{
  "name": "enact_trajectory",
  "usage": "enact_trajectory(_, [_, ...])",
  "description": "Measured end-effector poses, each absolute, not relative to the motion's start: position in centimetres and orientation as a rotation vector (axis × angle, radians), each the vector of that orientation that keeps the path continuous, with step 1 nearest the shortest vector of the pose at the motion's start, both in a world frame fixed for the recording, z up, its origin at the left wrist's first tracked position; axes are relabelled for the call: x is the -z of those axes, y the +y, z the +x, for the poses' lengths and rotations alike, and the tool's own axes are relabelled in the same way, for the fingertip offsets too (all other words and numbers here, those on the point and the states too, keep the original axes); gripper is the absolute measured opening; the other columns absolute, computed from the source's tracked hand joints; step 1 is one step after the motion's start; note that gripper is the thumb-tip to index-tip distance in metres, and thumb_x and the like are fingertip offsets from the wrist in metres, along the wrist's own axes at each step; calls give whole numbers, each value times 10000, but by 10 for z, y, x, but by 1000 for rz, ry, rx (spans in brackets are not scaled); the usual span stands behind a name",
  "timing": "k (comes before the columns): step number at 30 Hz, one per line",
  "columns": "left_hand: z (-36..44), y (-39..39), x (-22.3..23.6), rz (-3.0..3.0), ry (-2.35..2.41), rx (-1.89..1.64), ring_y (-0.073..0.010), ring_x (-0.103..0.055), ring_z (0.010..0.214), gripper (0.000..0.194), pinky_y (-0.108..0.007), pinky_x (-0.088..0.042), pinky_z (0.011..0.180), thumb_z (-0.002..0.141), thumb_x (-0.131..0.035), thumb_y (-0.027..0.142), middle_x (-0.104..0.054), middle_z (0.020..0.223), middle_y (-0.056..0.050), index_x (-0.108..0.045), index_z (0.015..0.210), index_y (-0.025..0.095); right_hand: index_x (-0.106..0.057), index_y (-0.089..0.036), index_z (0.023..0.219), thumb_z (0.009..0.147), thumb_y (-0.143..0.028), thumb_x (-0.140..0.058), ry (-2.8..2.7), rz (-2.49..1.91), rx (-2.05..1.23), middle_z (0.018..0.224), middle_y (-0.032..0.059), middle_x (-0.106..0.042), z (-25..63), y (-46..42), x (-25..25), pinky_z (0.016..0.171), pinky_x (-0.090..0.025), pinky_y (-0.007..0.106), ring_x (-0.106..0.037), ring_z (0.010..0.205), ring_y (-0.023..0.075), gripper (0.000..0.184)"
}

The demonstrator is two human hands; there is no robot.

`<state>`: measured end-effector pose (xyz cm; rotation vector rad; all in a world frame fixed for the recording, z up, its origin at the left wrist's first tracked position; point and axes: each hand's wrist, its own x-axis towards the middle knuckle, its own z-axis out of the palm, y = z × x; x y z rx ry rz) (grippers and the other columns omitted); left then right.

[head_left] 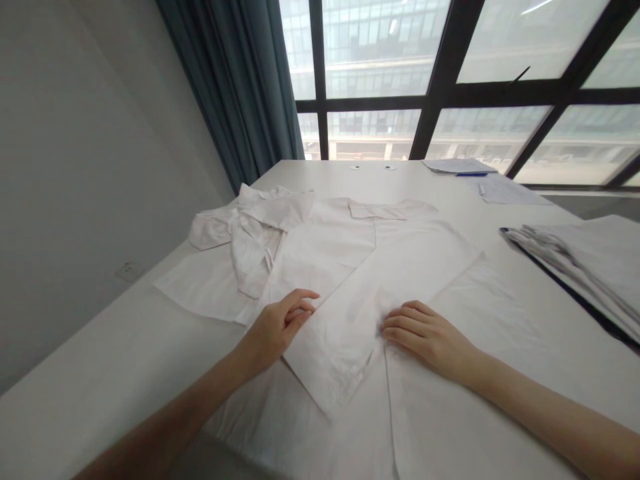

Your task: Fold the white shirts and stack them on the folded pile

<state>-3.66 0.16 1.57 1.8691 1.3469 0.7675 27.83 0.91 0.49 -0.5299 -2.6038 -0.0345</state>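
Observation:
A white long-sleeved garment, perhaps a shirt or coat, lies spread on the white table with its collar at the far end. One sleeve is folded diagonally across the body, its end pointing toward me. At the left, the other sleeve lies bunched and wrinkled. My left hand is over the left edge of the folded sleeve, fingers loosely bent and thumb apart from the index finger. Resting on the cloth at the folded sleeve's right side, my right hand lies fairly flat, fingers together.
A stack of folded white cloth lies at the right on something dark and flat. Papers and a blue pen sit at the table's far right. Beyond are a dark curtain and windows; a grey wall borders the left.

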Motion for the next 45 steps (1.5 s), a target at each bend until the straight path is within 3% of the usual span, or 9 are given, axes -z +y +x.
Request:
enact_trajectory(6, [-39, 2, -15, 1847, 1284, -720, -131, -665, 774, 299, -220, -478, 678, 931, -501, 336, -712, 966, -20, -578, 1200, 232, -634, -144, 1091, 1023, -198, -412, -2622, -543, 5, 1049, 92, -715, 278, 10, -5, 926, -440, 374, -622, 1020, 189, 238])
enact_trajectory(12, [-41, 4, -12, 2080, 1317, -678, -121, -642, 719, 300, -235, -514, 682, 936, -485, 291, -696, 945, -15, -601, 1206, 232, -651, -147, 1084, 1025, -199, -404, -2608, -530, 56, 1010, 101, -721, 278, 9, -4, 925, -446, 379, -630, 1016, 190, 259])
enact_trajectory(16, [-44, 4, -10, 2372, 1222, -658, -146, -667, 925, 302, -277, -543, 845, 974, -421, 198, -686, 1044, -39, -571, 1236, 220, -650, -137, 1093, 1017, -178, -415, -2589, -511, 119, 990, 92, -726, 279, 8, -4, 908, -463, 383, -641, 989, 193, 250])
enact_trajectory(20, [-44, 2, -13, 2758, 1189, -575, -192, -651, 1014, 311, -340, -565, 878, 966, -422, 115, -657, 1129, -87, -587, 1214, 204, -662, -161, 1068, 1019, -188, -413, -2603, -509, 135, 985, 83, -729, 279, 9, -5, 885, -476, 379, -644, 976, 185, 255])
enact_trajectory(25, [-30, -9, -12, 2954, 1000, -519, -230, -557, 1242, 316, -395, -505, 1023, 962, -458, 85, -587, 1347, -129, -587, 1235, 176, -665, -158, 1020, 1007, -191, -455, -2613, -458, 82, 983, 84, -719, 278, 10, -5, 872, -478, 371, -639, 956, 178, 213])
enact_trajectory(32, [-20, -23, -10, 2874, 867, -160, -282, -296, 1461, 544, -482, -334, 1157, 956, -561, 254, -314, 1587, -110, -398, 1474, 278, -658, -162, 1060, 966, -150, -509, -2589, -467, -169, 1012, 97, -698, 278, 12, -1, 892, -493, 358, -627, 993, 174, 176])
enact_trajectory(37, [-23, -25, -18, 2821, 840, -132, -309, -250, 1475, 633, -506, -278, 1171, 923, -630, 354, -240, 1617, -88, -364, 1497, 340, -661, -181, 1067, 976, -158, -483, -2566, -567, -316, 1080, 115, -681, 278, 10, -5, 924, -508, 361, -617, 1076, 184, 201])
enact_trajectory(45, [-25, -25, -22, 2796, 813, -89, -330, -223, 1481, 646, -526, -253, 1175, 911, -641, 408, -178, 1633, -80, -366, 1495, 370, -475, -241, 1427, 1004, -377, -453, -2577, -1022, -228, 1444, 124, -532, 296, 21, 1, 1097, -400, 495, -431, 1378, 249, 445])
